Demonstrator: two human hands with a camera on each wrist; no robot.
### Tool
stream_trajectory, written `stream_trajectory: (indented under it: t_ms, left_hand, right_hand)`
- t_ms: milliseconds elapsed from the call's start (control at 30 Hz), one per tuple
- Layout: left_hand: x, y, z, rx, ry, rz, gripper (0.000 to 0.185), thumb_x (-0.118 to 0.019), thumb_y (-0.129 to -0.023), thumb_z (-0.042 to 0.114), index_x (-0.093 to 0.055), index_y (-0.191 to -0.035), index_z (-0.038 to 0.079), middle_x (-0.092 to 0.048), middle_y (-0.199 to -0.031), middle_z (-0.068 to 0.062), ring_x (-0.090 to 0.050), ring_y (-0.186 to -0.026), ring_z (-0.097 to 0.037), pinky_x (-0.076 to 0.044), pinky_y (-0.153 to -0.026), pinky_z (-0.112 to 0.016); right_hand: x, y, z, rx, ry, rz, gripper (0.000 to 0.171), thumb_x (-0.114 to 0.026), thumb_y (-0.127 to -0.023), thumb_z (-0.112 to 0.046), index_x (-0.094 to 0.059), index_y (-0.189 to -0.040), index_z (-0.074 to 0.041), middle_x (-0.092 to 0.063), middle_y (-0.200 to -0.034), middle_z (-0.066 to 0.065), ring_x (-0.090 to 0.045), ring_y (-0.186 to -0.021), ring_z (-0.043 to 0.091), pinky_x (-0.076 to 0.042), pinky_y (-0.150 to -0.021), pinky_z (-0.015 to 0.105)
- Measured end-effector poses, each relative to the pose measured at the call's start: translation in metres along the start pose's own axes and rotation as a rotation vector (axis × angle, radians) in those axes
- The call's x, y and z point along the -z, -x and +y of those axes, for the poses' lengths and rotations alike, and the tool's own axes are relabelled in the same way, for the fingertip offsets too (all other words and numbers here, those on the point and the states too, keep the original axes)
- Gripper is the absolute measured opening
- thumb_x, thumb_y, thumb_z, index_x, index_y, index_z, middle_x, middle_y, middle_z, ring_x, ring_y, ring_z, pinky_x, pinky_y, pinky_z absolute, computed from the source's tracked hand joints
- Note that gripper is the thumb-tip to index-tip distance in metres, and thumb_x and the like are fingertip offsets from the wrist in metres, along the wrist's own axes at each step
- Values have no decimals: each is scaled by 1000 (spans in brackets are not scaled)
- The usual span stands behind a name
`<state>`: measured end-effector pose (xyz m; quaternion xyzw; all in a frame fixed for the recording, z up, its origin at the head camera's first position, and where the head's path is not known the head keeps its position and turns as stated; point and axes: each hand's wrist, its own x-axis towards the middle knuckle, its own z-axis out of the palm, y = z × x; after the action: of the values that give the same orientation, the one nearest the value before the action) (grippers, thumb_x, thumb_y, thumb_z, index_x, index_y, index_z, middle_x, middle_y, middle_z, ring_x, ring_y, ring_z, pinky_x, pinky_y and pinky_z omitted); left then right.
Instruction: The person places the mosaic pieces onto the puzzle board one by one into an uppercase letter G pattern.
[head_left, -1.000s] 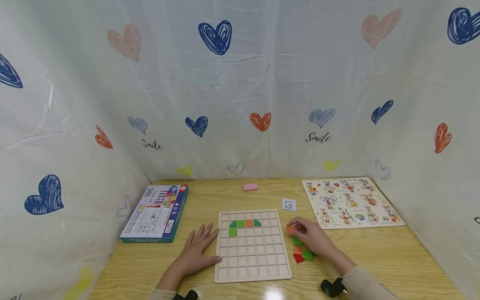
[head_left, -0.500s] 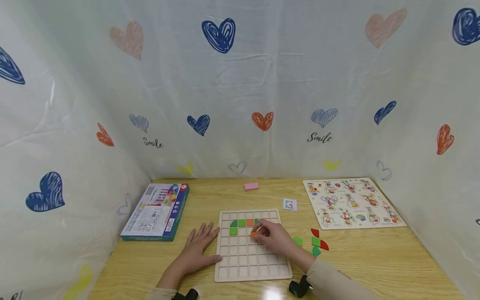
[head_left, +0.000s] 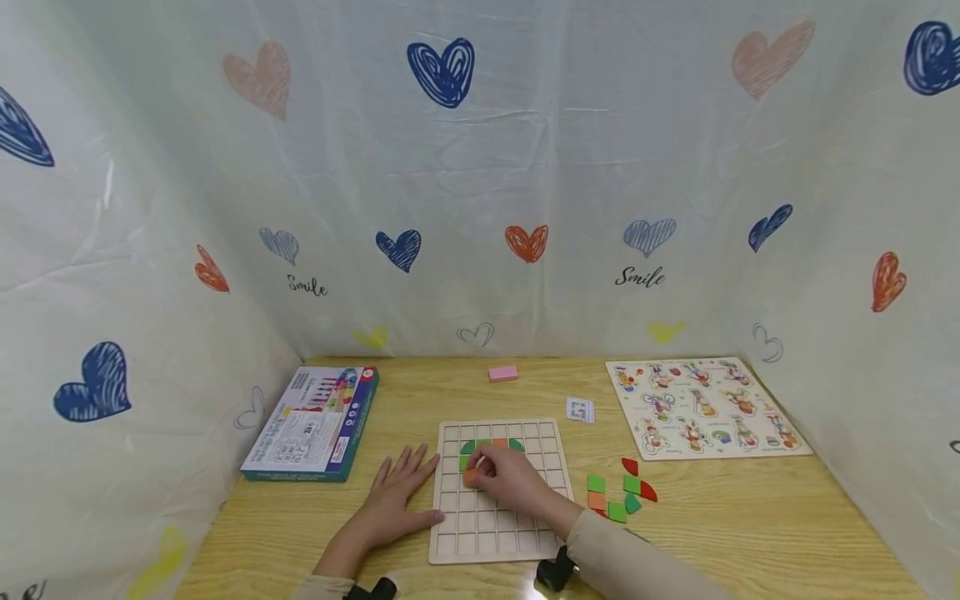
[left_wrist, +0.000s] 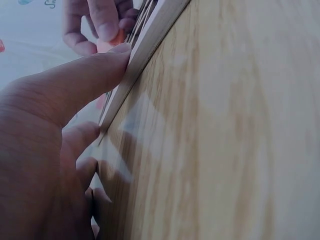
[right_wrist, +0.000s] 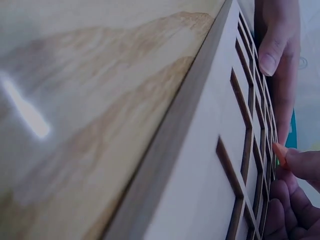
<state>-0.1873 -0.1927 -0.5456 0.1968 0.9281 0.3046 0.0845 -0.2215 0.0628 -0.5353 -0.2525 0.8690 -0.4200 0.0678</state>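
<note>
Table (head_left: 750, 517) carries grid board (head_left: 504, 533); left hand (head_left: 397, 492) flat, fingers straight, steadying board's left edge. Right hand (head_left: 510, 479) pinches orange tile (head_left: 470, 477) over cell below green tiles (head_left: 474, 447) — placing step. Next, likely: square tile to cell, press in. Tile small, flat, orange

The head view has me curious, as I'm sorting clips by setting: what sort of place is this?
Probably a small play or puzzle booth set up for recording: a wooden table walled by heart-printed curtains, with a grid board, a game box and a picture puzzle laid out.
</note>
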Motion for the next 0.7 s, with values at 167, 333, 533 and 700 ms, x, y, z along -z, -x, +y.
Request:
stream_trajectory:
  t_ms: [167,333,533,700]
  left_hand:
    - [-1,0,-3,3,-8,5,88,-69,-89,59,-37,-160,19,-20,-168,-11,-7,-155,-39,5,-121,-61]
    - [-3,1,-4,6,-14,13,88,-69,-88,61,-38,-159,20,-21,-168,-11,-8,-155,-39,4,-122,-60]
    - [-3,0,-4,8,-20,9,88,-69,-88,61,-37,-160,20,-21,-168,-11,-8,-155,-40,4,-122,-61]
    - [-1,0,-2,10,-20,0,88,-69,-88,60,-37,-160,19,-20,-168,-12,-7,-155,-40,5,-121,-61]
  right_hand:
    - [-5,-2,-4,12,45,1,7,-73,-95,-15,-69,-98,-20,-59,-74,-14,-52,-63,0,-47,-59,20]
    - [-5,-3,-5,4,65,-16,9,-75,-92,-13,-71,-99,-18,-57,-75,-14,-51,-64,1,-47,-59,19]
    - [-4,-2,-4,7,59,-27,11,-75,-92,-13,-73,-102,-15,-56,-77,-13,-51,-65,0,-47,-60,19]
    - [1,1,-1,18,18,-49,14,-73,-93,-13,-73,-107,-14,-58,-80,-13,-53,-68,1,-49,-62,20]
